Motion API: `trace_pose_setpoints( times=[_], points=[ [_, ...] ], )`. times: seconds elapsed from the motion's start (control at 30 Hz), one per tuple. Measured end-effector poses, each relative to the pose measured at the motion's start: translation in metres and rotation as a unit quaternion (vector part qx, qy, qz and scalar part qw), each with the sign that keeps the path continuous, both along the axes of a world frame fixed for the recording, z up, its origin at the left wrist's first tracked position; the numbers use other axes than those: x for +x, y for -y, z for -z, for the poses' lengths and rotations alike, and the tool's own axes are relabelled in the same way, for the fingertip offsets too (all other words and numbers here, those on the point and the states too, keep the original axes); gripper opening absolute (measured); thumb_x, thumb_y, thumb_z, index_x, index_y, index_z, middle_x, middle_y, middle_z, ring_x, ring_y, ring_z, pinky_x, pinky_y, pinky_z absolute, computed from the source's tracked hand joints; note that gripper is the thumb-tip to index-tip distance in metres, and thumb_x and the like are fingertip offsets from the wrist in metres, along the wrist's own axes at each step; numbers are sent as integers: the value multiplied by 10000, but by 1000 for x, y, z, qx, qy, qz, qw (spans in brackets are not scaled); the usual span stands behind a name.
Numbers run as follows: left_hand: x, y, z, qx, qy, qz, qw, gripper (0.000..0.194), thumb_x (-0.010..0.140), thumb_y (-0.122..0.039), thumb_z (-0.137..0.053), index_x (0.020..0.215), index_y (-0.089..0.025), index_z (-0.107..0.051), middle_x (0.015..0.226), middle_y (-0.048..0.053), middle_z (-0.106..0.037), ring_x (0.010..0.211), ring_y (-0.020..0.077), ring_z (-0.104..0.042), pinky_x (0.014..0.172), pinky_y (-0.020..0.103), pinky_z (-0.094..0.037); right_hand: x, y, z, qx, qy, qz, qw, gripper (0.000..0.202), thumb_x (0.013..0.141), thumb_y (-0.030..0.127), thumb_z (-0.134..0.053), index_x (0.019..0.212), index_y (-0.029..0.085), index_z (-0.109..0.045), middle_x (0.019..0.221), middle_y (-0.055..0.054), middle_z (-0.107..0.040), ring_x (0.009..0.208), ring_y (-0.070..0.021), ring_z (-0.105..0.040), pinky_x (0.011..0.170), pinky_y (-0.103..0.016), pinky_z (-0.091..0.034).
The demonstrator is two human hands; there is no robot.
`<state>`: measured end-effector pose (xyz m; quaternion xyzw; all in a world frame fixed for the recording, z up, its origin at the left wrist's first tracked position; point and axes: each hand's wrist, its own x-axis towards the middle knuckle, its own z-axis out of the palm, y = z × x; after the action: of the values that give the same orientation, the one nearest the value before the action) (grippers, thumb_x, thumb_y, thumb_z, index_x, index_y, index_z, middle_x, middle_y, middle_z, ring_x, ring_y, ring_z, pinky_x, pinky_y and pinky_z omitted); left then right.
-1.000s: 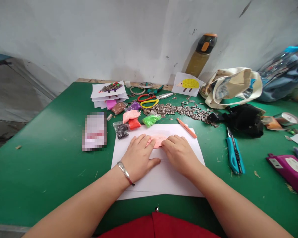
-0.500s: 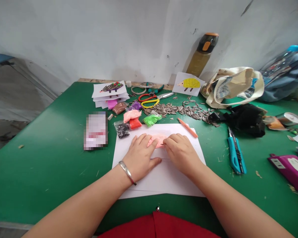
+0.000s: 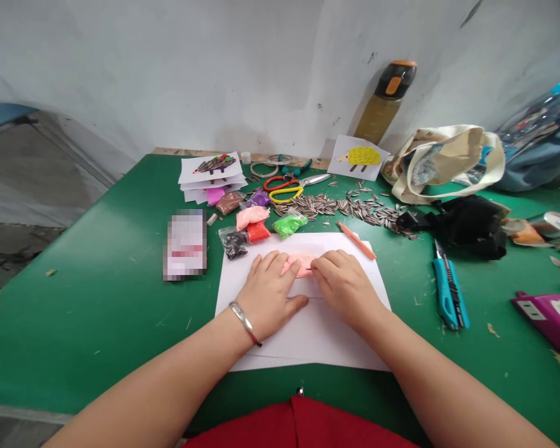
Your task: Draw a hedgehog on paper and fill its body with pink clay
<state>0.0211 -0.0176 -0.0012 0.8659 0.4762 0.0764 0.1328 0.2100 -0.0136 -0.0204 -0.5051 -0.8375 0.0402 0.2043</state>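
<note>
A flat patch of pink modelling clay (image 3: 303, 264) lies on white paper (image 3: 280, 348) in front of me. My left hand (image 3: 269, 292) rests palm down on the sheet, fingers spread, fingertips at the clay's left side. On the other side, my right hand (image 3: 343, 283) is closed in a pinch at the clay's right end. A small dark sliver (image 3: 308, 269) sticks out from its fingertips over the clay; its kind is too small to tell. Just beyond the paper lie bags of pink (image 3: 252, 216), red (image 3: 258, 232), green (image 3: 289, 225) and black clay (image 3: 233, 242).
Sunflower seeds (image 3: 315, 205) are strewn behind the paper, near yellow-handled scissors (image 3: 287, 194). An orange crayon-like stick (image 3: 357, 241) touches the sheet's corner. Rightward lies a blue utility knife (image 3: 450, 292), blade out. A hedgehog picture (image 3: 358, 158) leans by a bottle (image 3: 385, 102).
The whole view has shifted slightly, so everything sits a little further right. Both hands keep nearly the same place at the clay, and the right hand's pinch looks unchanged.
</note>
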Motion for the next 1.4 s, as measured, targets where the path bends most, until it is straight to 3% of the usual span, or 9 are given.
trace_pose_setpoints(
  times=[0.13,0.2,0.4,0.57,0.87,1.1,1.27,1.4],
  points=[
    [0,1,0,-4,-5,-6,1000,645,841,-450,-601,1390,-170,-411,1333,153,-496,1269,339,-390,1077,566,-272,1,-2,0,3,-17,14,1000,249,920,120,-418,762,170,-603,773,-65,-566,769,-194,-473,704,-308,-329],
    [0,1,-1,-11,-8,1,1000,647,834,-455,-610,1377,-154,-426,1335,163,-494,1265,345,-392,1076,572,-275,2,-3,0,4,-30,26,999,235,916,112,-420,775,166,-601,792,-74,-571,783,-200,-482,713,-309,-345],
    [-13,-10,-7,-24,33,56,998,401,880,-392,-560,1191,-138,-564,1268,146,-550,1216,309,-449,1050,500,-359,0,-3,-3,-13,-66,36,997,209,924,113,-407,884,149,-609,810,-83,-591,787,-208,-512,723,-318,-387],
    [-24,-17,-7,-38,49,88,994,292,881,-270,-554,1145,-157,-597,1211,109,-593,1226,280,-450,1077,457,-356,-7,4,-7,-29,-95,-9,995,206,929,119,-422,955,144,-626,843,-89,-625,828,-208,-537,762,-322,-410],
    [-24,-17,-1,-18,62,97,993,326,813,-312,-663,1102,-169,-611,1256,130,-563,1227,318,-451,1055,509,-382,-14,14,-5,-30,-61,-57,996,213,914,97,-440,887,143,-646,836,-86,-621,825,-213,-527,746,-328,-408],
    [-9,-10,2,-6,30,42,999,483,831,-382,-651,1224,-118,-560,1333,180,-522,1256,363,-418,1070,566,-328,2,2,-9,-38,-94,13,995,206,907,101,-448,829,157,-630,810,-86,-596,819,-216,-536,750,-336,-426],
    [-14,-10,3,-37,25,52,998,726,765,-510,-693,1343,-132,-469,1412,196,-452,1326,393,-348,1090,614,-268,-4,12,-7,-63,-84,-41,994,209,898,87,-451,865,144,-649,817,-88,-601,793,-211,-538,726,-342,-429],
    [-13,-10,1,-52,-3,53,997,763,783,-562,-647,1369,-117,-446,1463,211,-396,1362,398,-304,1105,610,-239,-6,12,-5,-60,-88,-45,993,203,901,94,-454,884,143,-651,826,-90,-608,810,-214,-540,737,-349,-435]
  ],
)
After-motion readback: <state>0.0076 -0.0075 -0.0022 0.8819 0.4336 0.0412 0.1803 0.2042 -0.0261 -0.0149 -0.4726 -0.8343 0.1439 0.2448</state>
